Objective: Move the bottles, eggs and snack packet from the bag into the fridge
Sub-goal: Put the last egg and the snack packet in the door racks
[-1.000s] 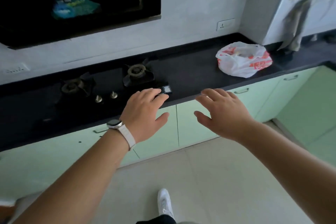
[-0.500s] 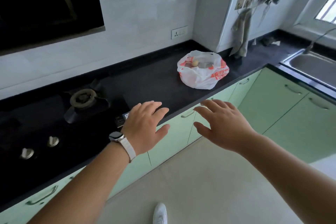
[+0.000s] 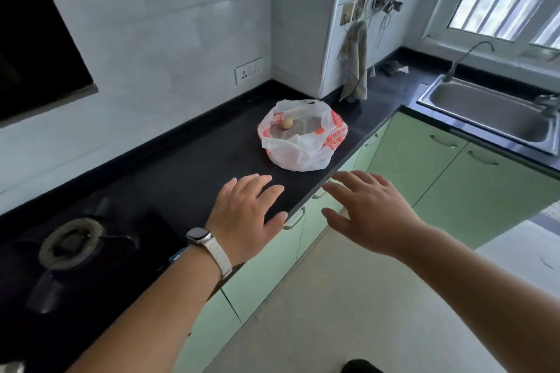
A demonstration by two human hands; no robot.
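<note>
Black glass hood [image 3: 39,39] fills the upper left; below it a gas burner [image 3: 71,244] sits in the dark stove top at the left end of the black counter [image 3: 188,160]; three wall hooks along the top of the tiled wall, a socket [image 3: 248,71] lower down near the corner; left hand [image 3: 245,215], with a white-strapped watch [image 3: 200,238] on the wrist, is over the counter's front edge, palm down, fingers spread, grasping nothing; right hand [image 3: 368,212] beside it over the green cabinet fronts [image 3: 424,166], also palm down, fingers loose and apart, nothing in it; both hands point up and right toward the bag [image 3: 300,136]; bag is white plastic with red print, on the counter near the front edge, just beyond the fingertips and not touched; its mouth gapes upward, wider side running roughly along the counter; one egg [image 3: 288,123] shows inside at the left of the opening, too round here to give a long axis; other contents are grey shapes, cannot tell what; right of the bag a grey cloth [image 3: 354,66] hangs on the wall pillar; further right a steel sink [image 3: 491,112] with a tap [image 3: 463,57], below a barred window [image 3: 509,0].
</note>
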